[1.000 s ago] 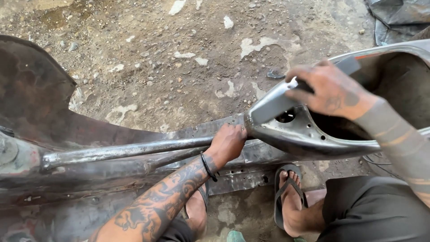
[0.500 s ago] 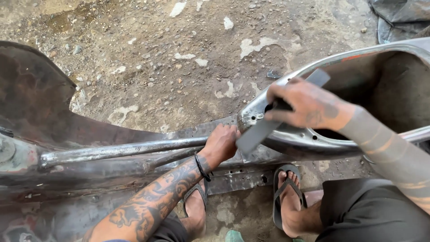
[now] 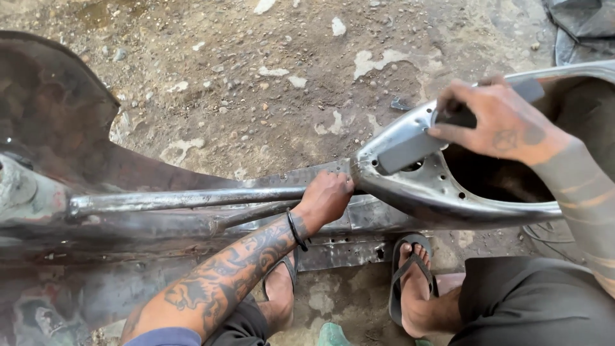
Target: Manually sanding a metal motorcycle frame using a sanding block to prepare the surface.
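My left hand (image 3: 327,197) is closed around the end of a bare steel tube (image 3: 186,200) that runs leftward along a rusty scooter frame (image 3: 77,160). My right hand (image 3: 496,122) grips a flat grey block-shaped tool (image 3: 410,148) and holds it against the rounded nose of the bare metal body shell (image 3: 448,192). The tool's near end lies on the shell's shiny rim, just right of my left hand. Small holes show in the shell beneath the tool.
Gritty dirt ground (image 3: 269,96) with stones and pale patches lies beyond the frame. My feet in sandals (image 3: 410,282) rest on the ground under the shell. Dark sheeting (image 3: 576,25) lies at the top right.
My right hand drew the grey tool down along the shell's nose, then back up and to the right. My left hand has stayed on the tube.
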